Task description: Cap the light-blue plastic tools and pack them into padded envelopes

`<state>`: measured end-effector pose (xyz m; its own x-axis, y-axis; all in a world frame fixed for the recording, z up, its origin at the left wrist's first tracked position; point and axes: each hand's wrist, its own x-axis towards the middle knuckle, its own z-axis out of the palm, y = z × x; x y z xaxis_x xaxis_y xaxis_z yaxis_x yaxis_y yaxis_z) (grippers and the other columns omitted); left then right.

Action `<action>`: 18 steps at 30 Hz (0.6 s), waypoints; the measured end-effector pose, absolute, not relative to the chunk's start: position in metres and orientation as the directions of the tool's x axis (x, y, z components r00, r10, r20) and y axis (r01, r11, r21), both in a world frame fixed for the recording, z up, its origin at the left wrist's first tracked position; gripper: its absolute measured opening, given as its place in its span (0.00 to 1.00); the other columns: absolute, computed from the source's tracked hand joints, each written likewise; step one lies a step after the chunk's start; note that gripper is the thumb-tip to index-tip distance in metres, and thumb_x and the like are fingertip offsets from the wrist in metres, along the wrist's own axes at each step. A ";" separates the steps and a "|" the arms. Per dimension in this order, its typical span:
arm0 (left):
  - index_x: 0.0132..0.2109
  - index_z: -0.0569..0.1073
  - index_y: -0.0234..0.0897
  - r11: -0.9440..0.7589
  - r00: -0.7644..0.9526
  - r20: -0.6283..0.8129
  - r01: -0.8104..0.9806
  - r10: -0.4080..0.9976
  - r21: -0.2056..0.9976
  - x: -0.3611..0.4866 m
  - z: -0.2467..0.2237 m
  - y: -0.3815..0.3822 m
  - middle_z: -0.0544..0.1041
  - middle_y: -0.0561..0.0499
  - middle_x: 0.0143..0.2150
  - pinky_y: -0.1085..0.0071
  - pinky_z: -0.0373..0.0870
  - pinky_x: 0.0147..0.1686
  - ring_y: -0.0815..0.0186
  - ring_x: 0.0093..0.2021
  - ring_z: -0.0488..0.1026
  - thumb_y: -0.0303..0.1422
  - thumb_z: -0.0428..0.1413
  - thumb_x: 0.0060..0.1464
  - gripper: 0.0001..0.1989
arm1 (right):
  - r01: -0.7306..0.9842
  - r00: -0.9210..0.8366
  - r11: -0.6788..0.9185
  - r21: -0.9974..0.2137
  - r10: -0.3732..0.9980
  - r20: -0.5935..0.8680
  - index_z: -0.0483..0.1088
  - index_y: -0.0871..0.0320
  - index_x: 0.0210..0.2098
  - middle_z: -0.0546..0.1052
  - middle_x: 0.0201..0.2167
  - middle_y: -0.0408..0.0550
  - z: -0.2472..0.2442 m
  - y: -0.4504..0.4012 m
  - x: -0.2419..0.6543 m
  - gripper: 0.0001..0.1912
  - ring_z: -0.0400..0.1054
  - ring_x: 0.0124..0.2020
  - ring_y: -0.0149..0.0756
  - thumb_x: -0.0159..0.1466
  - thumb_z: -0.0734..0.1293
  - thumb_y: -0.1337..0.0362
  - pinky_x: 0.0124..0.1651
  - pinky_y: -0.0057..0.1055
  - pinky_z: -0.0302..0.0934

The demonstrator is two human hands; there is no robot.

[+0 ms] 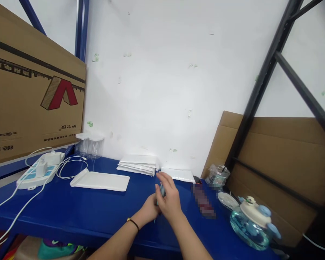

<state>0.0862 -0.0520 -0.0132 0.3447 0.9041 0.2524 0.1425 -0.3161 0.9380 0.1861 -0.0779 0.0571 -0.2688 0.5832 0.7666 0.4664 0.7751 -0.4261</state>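
Note:
My left hand (151,208) and my right hand (169,200) meet above the front middle of the blue table (105,213). Between them is a small light-blue thing (162,190), mostly covered, so its kind cannot be made out. My left hand is closed around its lower part, with most fingers hidden behind the right hand. The right hand's fingers reach up along it, and its thumb lies on the near side. A dark band with a gold bead circles my left wrist.
Left: a white flat packet (101,181), a power strip (40,170) with cables, and clear jars (95,147). Behind: stacked white packets (137,164) and another packet (178,174) by the wall. Right: a blurred dark-red item (204,201), a plastic cup (219,176), and a glass teapot (249,227).

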 end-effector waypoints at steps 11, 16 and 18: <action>0.30 0.58 0.39 0.056 0.447 0.004 -0.121 0.895 0.991 0.080 -0.001 -0.082 0.53 0.65 0.16 0.78 0.46 0.17 0.79 0.14 0.47 0.53 0.57 0.44 0.24 | 0.189 -0.147 0.648 -0.738 0.762 0.631 0.53 0.51 0.61 0.64 0.58 0.53 0.061 -0.082 0.206 0.32 0.57 0.59 0.45 0.60 0.65 0.56 0.59 0.44 0.54; 0.23 0.57 0.39 0.258 0.781 -0.102 -0.077 0.616 0.963 0.067 -0.002 -0.111 0.50 0.62 0.14 0.76 0.43 0.13 0.77 0.13 0.43 0.53 0.60 0.39 0.26 | -0.275 -0.590 0.125 -0.953 0.761 0.270 0.65 0.52 0.54 0.72 0.50 0.57 0.054 -0.125 0.208 0.39 0.65 0.51 0.55 0.46 0.71 0.45 0.54 0.50 0.56; 0.21 0.59 0.40 0.211 0.752 -0.111 -0.038 0.650 0.977 0.061 -0.009 -0.119 0.51 0.59 0.13 0.72 0.49 0.12 0.73 0.13 0.46 0.48 0.61 0.40 0.22 | -0.274 -0.692 0.059 -0.960 0.681 0.239 0.74 0.53 0.41 0.75 0.45 0.57 0.047 -0.147 0.199 0.28 0.66 0.50 0.58 0.47 0.69 0.42 0.54 0.53 0.54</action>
